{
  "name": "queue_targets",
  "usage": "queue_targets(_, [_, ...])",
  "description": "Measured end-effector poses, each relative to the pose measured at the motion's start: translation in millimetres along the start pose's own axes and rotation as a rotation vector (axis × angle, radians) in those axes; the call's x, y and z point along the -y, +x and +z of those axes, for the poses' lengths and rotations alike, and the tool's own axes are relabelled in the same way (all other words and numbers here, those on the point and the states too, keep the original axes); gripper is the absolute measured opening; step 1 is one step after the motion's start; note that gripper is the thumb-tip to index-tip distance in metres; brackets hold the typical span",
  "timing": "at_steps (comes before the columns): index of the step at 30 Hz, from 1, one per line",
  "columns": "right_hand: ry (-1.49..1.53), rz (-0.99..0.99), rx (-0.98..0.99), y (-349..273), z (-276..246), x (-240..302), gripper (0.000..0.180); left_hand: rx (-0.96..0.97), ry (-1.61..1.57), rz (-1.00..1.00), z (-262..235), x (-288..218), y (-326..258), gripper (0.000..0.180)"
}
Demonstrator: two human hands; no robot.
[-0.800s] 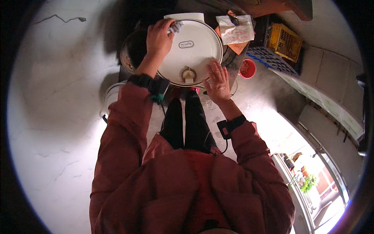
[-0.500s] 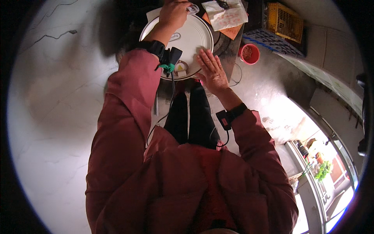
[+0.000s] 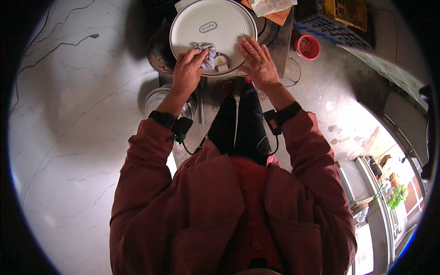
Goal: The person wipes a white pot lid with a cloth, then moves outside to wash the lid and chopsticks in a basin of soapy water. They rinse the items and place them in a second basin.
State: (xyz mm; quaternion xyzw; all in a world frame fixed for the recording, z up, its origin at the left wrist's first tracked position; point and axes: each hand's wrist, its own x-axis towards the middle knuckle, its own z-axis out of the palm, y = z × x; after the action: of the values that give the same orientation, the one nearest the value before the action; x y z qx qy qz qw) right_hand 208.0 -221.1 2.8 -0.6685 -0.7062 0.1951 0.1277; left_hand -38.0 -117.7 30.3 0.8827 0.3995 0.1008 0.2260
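The left hand point(image 3: 187, 73) has its fingers closed on a crumpled cloth point(image 3: 210, 57), which lies just ahead and to the right of its knuckles, bunched against the near part of a round white lid point(image 3: 238, 27). The cloth shows no firm long axis, though its folds run a little more away from the person than across. The left hand is the nearer one; the right hand point(image 3: 259, 64) is open, fingers spread and fairly straight, at the lid's right rim, and whether its palm bears weight cannot be told. Between cloth and right hand sits the latch point(image 3: 222, 67), close by the cloth's right side; touching or barely apart is unclear. Being round, the lid has no long axis either. Its near rim passes close to both hands, and its left rim curves round just ahead of the left wrist, above a dark pan point(image 3: 159, 50). The widest open room is straight ahead of the left hand, where the white face runs past an oval label point(image 3: 208, 27) to the far rim.
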Motion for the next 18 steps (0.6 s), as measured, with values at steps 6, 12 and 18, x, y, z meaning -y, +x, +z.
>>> queue_targets(6, [-0.104,-0.086,-0.204,10.3,7.8,32.2,0.045,0.007,-0.180,-0.050,3.9,1.3,1.6,0.053])
queue_targets(12, [-0.027,0.053,-0.021,28.2,31.5,74.8,0.031,-0.036,-0.469,-0.208,-1.9,4.4,-9.7,0.050])
queue_targets(18, [0.195,-0.033,-0.341,-31.5,15.6,60.2,0.035,0.146,-0.053,0.181,10.7,-10.3,-2.4,0.051])
